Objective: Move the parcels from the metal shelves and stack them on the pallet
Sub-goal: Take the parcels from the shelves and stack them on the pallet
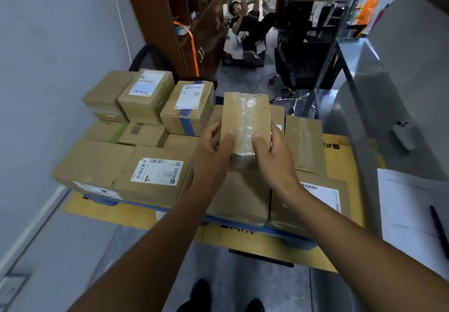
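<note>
- My left hand grips the near left side of a small brown parcel. The thumb lies on top and the fingers are curled round the edge.
- My right hand holds the near right side the same way, thumb on top and fingers wrapped down the side.
- The parcel is sealed lengthwise with clear tape. I hold it above the middle of the stacked boxes, its long side pointing away from me; I cannot tell whether its far end touches anything.
- The blue pallet sits on the floor in front of me, with a flattened cardboard sheet lying over it.
- A wide labelled box is at the front left of the stack, and another labelled box is at the front right.
- At the back, a box with blue tape sits on the upper layer, just beside a box with a white label.
- A plain taped parcel lies just right of my right hand.
- The metal shelves stand to my right, and a phone lies on one shelf.
- Paper sheets and a pen rest on a surface at the right edge.
- Beyond the pallet a person sits on the floor near a black office chair.
</note>
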The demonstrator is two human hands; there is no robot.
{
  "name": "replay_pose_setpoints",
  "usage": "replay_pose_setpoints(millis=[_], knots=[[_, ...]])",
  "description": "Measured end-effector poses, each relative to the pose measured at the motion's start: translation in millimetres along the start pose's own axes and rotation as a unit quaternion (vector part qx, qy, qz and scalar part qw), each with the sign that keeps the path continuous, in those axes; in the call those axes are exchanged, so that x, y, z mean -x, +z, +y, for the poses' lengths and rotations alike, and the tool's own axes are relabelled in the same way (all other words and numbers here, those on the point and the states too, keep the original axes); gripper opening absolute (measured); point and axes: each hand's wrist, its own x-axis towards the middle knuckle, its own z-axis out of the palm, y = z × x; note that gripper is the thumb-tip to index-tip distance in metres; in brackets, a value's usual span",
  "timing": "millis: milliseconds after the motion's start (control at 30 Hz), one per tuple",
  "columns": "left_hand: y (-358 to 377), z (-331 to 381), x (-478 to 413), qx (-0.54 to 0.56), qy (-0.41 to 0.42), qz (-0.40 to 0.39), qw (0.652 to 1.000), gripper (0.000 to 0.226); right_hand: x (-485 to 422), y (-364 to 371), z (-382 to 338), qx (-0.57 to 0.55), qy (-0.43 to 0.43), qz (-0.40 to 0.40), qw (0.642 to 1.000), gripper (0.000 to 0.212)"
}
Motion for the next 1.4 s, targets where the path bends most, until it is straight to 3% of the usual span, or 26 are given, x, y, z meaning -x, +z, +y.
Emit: replay_pose_setpoints(millis=[200,467,733,867,1133,1400], knots=[[-21.7,-26.6,-62.2,-0.031,-0.004,0.024,0.999,0.048,-57.8,40.5,4.4,0.027,0.047,0.0,0.999,0.053],[-51.5,-40.1,-133.9,-0.091,0.088,0.008,0.992,0.046,-131.9,95.0,3.8,0.092,0.069,0.024,0.993,0.049],[-58.8,-53.4,-163.7,-0.06,0.088,-0.046,0.993,0.052,-143.1,113.7,17.0,0.112,0.091,0.033,0.989,0.05],[-56.6,-53.8,-160.7,-0.08,0.101,-0.081,0.988,0.055,-134.8,114.2,9.7,0.091,0.088,0.044,0.991,0.041],[-33.1,-30.0,-121.9,-0.07,0.174,-0.132,0.973,0.052,-63.0,60.9,-23.4,0.065,0.068,0.136,0.986,0.049],[35.9,-1.4,18.6,-0.005,0.204,-0.286,0.936,0.049,139.5,-55.1,-9.6,0.092,0.079,0.277,0.953,0.049]])
